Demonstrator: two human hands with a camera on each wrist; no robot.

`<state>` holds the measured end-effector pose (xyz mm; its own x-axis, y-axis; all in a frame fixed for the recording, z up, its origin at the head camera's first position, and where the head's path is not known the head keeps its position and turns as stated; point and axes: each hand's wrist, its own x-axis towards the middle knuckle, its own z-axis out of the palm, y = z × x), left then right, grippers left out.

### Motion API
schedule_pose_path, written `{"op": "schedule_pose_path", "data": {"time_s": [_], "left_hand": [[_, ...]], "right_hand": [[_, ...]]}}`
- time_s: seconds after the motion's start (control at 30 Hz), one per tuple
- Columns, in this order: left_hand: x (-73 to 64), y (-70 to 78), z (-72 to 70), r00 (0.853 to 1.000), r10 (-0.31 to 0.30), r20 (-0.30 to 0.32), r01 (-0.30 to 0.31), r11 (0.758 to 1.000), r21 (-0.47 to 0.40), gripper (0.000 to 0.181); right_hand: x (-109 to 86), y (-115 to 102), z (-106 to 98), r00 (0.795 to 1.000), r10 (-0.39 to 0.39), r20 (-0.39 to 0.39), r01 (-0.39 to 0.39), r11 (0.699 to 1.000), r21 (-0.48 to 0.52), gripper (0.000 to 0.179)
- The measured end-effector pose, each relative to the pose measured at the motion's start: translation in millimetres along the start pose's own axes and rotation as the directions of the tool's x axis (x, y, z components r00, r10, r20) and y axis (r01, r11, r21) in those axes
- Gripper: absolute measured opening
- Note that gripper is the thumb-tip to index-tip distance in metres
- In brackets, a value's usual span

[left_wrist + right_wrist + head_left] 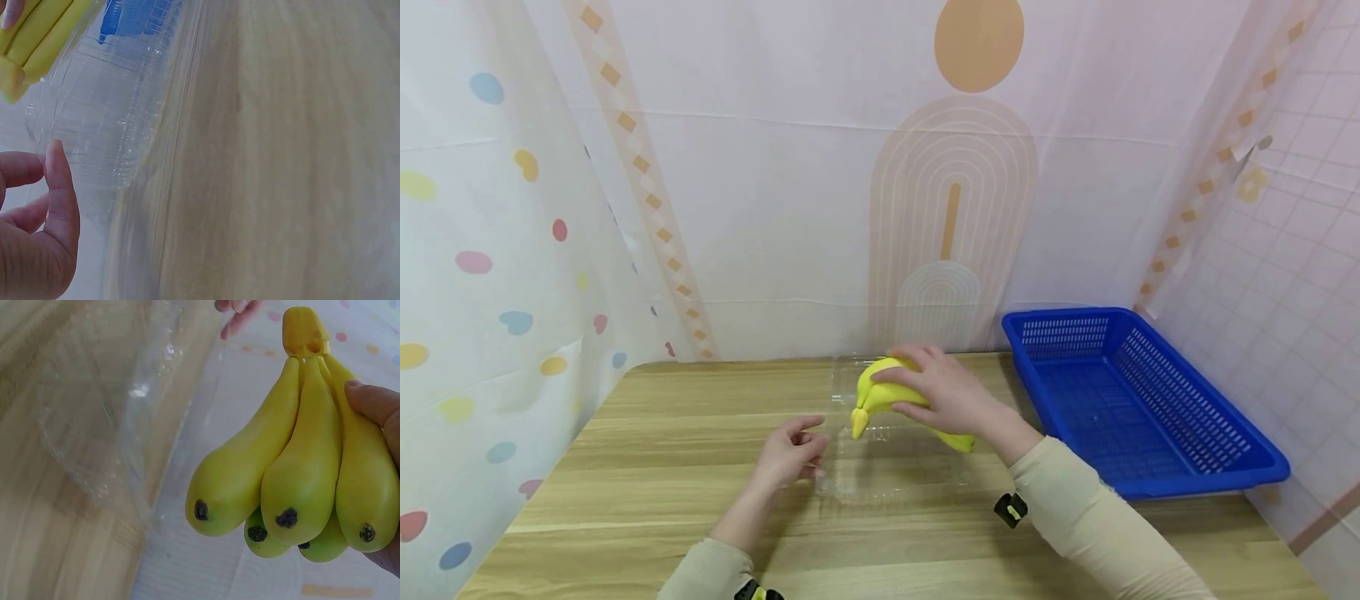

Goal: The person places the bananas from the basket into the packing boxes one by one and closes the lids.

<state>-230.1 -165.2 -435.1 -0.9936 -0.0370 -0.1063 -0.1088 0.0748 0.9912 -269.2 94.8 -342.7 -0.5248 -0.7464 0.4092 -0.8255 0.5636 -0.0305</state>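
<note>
Bananas (887, 393): one yellow bunch, greenish at the dark tips; held over the box, stem toward the left hand. Whether any part touches the box cannot be told.
Right hand (951, 396): grasping the bunch from above, fingers and thumb curled about it.
Box (887, 467): clear plastic, on the table in front of the person; bunch not resting in it.
Left hand (788, 454): at the box's left edge, forefinger and thumb appearing to pinch the rim.
Bunch, done: grip secured, by all appearances; fruit off the table and in hand.
Bunch, left: setting down and letting go, as judged from the hold. Whether the fruit is going into the box or coming out cannot be told.
Box, done: seemingly steadied by the left hand.
Basket (1195, 483): blue, slotted sides; right of the box, neither hand on it.
Table (700, 417): wood-grain top, under box and basket.
Curtain (760, 208): pale, patterned, behind the table.
</note>
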Motion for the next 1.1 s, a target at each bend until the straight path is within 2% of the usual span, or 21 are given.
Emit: {"op": "schedule_pose_path", "data": {"time_s": [0.33, 0.87, 1.1], "left_hand": [[1.0, -0.1, 0.0, 1.000, -0.010, 0.000, 0.010, 1.000, 0.008, 0.043], [-1.6, 2.5, -0.9, 1.000, 0.004, 0.018, -0.004, 1.000, 0.021, 0.043], [-0.2, 1.5, -0.6, 1.000, -0.004, 0.014, 0.004, 1.000, 0.007, 0.043]], "right_hand": [[4.2, -8.1, 21.9, 0.998, -0.039, 0.046, 0.040, 0.999, -0.030, 0.042], [0.1, -14.3, 55.5, 0.995, -0.081, 0.053, 0.085, 0.994, -0.074, 0.042], [-1.6, -18.1, 62.0, 0.995, -0.076, 0.063, 0.080, 0.995, -0.066, 0.041]]}}
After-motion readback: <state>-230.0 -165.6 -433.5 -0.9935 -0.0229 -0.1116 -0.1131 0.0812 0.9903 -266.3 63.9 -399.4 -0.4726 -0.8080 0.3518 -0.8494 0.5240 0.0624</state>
